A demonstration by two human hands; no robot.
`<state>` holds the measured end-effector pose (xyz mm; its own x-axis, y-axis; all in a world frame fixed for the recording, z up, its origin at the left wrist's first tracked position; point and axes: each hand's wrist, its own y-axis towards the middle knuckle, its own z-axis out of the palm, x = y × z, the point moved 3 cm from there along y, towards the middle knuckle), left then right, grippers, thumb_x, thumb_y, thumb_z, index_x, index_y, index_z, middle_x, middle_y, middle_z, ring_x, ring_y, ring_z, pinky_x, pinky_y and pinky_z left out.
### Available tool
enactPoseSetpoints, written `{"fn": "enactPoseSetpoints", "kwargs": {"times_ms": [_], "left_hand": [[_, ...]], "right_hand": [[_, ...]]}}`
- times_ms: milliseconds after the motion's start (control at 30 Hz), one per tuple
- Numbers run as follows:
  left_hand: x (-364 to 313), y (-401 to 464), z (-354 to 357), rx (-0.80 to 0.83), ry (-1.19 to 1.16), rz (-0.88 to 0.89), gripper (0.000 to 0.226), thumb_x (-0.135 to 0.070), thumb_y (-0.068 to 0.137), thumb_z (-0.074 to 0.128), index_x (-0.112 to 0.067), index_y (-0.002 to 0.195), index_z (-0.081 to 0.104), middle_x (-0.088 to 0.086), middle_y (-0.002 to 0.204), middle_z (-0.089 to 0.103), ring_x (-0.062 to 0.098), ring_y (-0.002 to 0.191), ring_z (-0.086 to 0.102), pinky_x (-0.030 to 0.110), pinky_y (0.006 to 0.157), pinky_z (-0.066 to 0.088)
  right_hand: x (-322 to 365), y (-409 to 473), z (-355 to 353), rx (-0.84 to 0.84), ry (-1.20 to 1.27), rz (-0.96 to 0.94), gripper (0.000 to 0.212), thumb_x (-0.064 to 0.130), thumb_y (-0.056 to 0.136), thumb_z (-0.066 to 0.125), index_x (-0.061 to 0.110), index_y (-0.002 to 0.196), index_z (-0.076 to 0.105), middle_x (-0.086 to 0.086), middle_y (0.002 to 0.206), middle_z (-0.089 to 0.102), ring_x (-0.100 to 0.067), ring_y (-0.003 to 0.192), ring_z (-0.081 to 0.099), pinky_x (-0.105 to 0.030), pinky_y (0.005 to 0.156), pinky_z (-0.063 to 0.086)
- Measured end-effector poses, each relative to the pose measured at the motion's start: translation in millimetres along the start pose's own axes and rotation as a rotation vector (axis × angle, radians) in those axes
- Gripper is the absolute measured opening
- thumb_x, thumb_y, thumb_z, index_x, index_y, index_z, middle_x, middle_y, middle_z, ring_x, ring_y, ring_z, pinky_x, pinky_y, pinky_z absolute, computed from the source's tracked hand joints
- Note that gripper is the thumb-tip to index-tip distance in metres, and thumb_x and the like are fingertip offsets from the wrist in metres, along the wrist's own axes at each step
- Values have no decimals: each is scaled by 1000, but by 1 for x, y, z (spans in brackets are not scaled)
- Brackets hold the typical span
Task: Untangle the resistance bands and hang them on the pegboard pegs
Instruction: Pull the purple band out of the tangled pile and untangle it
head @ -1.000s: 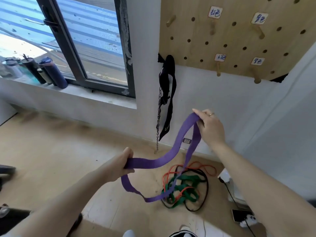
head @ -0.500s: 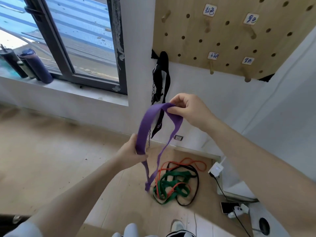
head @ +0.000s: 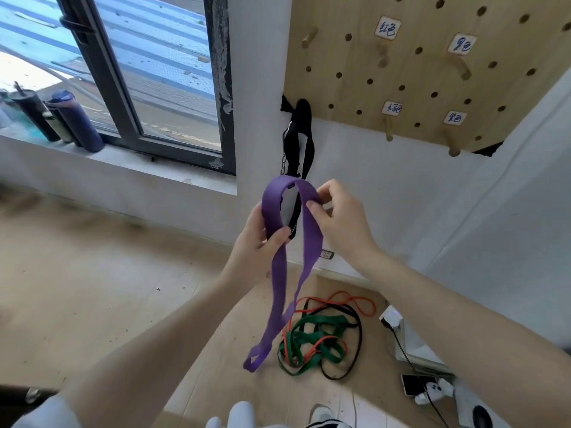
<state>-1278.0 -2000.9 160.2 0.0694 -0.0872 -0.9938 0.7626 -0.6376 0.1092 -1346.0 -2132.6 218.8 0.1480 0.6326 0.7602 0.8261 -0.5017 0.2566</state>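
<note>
Fingers of your left hand and right hand pinch the limp, light purple band either side of its top loop, so you likely hook that loop on a peg.

Matt purple band (rubbery-looking), pale bare-wood pegboard with wooden pegs, dusty wood-look floor.

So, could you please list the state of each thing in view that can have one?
purple band: free of the pile, held up as a loop, not yet hung
left hand: grips the purple band
right hand: pinches the purple band
green, red and black bands: tangled on the floor
pegboard pegs: those in view are bare
window: shut, as far as shows
</note>
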Motion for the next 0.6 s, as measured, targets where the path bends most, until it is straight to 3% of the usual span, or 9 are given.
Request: {"fn": "enactPoseSetpoints", "kwargs": {"times_ms": [100, 200, 300, 400, 467, 533, 600], "left_hand": [[-13, 4, 8, -52, -44, 50, 58, -4, 92, 49, -22, 141, 24, -5, 106, 60, 4, 90, 63, 23, 78, 53], [-19, 6, 16, 17, 53, 92, 70, -11, 94, 47, -36, 145, 5, 3, 131, 54, 11, 110, 59, 32, 95, 50], [-19, 10, 16, 73, 126, 63, 73, -23, 92, 46, -34, 146, -2, 4, 131, 54, 15, 112, 58, 41, 102, 45], [-20, 12, 15, 159, 167, 25, 63, -17, 95, 44, -24, 148, 11, 3, 121, 57, 15, 111, 57, 40, 103, 44], [-26, 10, 17, 254, 266, 47, 55, -12, 96, 42, -21, 145, 20, 0, 113, 57, 17, 108, 57, 32, 103, 44], [-34, 7, 21, 344, 403, 114, 54, -12, 96, 42, -28, 143, 19, -3, 114, 55, 13, 105, 56, 11, 94, 41], [-36, 10, 24, 366, 460, 134, 61, -12, 95, 43, -31, 145, 13, -6, 118, 54, 8, 108, 54, 5, 89, 38]], "right_hand": [[1, -14, 15, -12, 137, 94, 19, 18, 90, 58, 25, 75, 48, 8, 71, 57, -6, 63, 55, -9, 53, 41], [5, -17, 21, -64, 390, 161, 21, 13, 87, 61, 25, 74, 51, -4, 77, 64, -23, 73, 66, -24, 59, 54], [8, -18, 18, -41, 640, 182, 12, 8, 87, 61, 15, 79, 55, -3, 81, 69, -23, 77, 71, -28, 63, 58], [7, -18, 14, 69, 636, 116, 12, 6, 90, 55, 16, 85, 58, -6, 81, 68, -12, 67, 67, -25, 64, 55], [3, -19, 11, 141, 609, 96, 10, 10, 90, 56, 20, 88, 58, -4, 76, 64, -10, 60, 58, -25, 62, 49], [1, -21, 10, 176, 569, 90, 13, 16, 81, 65, 23, 84, 54, -1, 76, 60, -10, 61, 53, -24, 62, 45], [2, -23, 10, 80, 456, 95, 23, 15, 78, 71, 27, 77, 51, 8, 69, 56, -5, 61, 52, -18, 59, 42]]}}
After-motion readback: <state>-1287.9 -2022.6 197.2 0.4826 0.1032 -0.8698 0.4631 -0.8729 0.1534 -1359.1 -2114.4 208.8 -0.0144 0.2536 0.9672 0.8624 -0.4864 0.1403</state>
